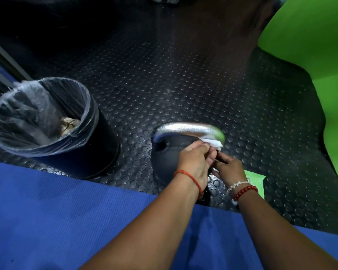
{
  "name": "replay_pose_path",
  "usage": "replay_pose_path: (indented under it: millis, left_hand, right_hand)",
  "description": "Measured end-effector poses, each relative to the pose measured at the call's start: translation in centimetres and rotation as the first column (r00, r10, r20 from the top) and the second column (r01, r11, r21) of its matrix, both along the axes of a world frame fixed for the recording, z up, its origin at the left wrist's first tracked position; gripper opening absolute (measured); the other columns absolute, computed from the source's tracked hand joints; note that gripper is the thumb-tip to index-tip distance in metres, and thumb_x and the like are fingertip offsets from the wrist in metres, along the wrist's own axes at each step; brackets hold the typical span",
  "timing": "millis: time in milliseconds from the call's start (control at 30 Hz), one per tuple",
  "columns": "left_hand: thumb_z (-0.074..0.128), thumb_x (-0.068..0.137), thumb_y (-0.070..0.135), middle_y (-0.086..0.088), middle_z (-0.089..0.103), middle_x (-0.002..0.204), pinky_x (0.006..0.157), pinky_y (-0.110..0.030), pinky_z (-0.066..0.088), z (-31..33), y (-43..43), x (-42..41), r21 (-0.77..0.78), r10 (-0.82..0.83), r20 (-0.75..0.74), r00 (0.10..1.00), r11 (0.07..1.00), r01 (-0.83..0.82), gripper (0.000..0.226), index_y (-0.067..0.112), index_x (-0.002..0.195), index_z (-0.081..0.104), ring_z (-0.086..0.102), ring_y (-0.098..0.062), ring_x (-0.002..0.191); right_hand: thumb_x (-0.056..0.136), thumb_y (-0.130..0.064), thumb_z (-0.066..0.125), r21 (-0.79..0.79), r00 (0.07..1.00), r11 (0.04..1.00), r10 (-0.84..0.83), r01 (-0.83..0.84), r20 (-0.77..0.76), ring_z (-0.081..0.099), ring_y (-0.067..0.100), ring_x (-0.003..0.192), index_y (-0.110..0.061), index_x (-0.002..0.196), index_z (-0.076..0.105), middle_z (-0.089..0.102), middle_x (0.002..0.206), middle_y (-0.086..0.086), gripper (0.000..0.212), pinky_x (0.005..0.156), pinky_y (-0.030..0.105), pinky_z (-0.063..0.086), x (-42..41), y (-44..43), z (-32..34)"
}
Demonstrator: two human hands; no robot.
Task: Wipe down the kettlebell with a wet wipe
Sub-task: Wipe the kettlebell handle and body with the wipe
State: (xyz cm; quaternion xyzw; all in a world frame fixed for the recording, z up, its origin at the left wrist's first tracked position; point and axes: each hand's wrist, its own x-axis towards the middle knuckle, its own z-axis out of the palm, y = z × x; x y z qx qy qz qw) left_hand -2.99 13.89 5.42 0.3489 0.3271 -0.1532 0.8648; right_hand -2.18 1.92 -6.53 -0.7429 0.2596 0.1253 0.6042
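The left hand [193, 160], a red thread round its wrist, has its grip closed on a white wet wipe [213, 142]. Fingertips and thumb pinch the crumpled sheet, which sticks out beyond them, away from the person. The wipe presses against the right end of the curved silver metal handle [185, 128] of a black round kettlebell [164, 158], where the handle bends down toward the body.

The right hand [229, 168], wearing a white bead bracelet and a red bead bracelet, sits just beside the left hand, a little nearer the person. Its fingers curl toward the left palm and touch it. A sliver of white shows between the two hands, but it is not possible to tell whether the right grip holds it.

The kettlebell stands upright on a black rubber floor [183, 84] covered in round studs, and the left hand hides part of its body. A pale green soft packet [256, 178] lies on the floor just right of the right wrist. A blue textured mat [66, 221] spreads beneath both forearms. Left of the kettlebell, near but apart, stands a black round bin [98, 149] lined with a clear plastic bag, with crumpled brownish paper inside. A large bright green shape [310, 45] fills the far right.
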Motion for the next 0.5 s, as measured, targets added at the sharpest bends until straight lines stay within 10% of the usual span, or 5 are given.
replay_pose_path:
  millis: [500]
  left_hand:
    - [0.044, 0.094, -0.008, -0.012, 0.06, 0.078, 0.058, -0.017, 0.055, 0.3, 1.1, 0.2, -0.131, -0.017, -0.049, 0.999, 0.991, 0.01, 0.019, 0.001, 0.083, 0.058, 0.058, -0.015, 0.069]
  right_hand:
    - [0.082, -0.006, 0.068, 0.03, 1.0, 1.0, -0.006, 0.006, 0.014, 0.068, 0.019, 0.086, -0.02, 0.123, 0.063, 0.072, 0.096, -0.002, 0.043, 0.087, 0.041, 0.055, -0.1, -0.2, -0.2]
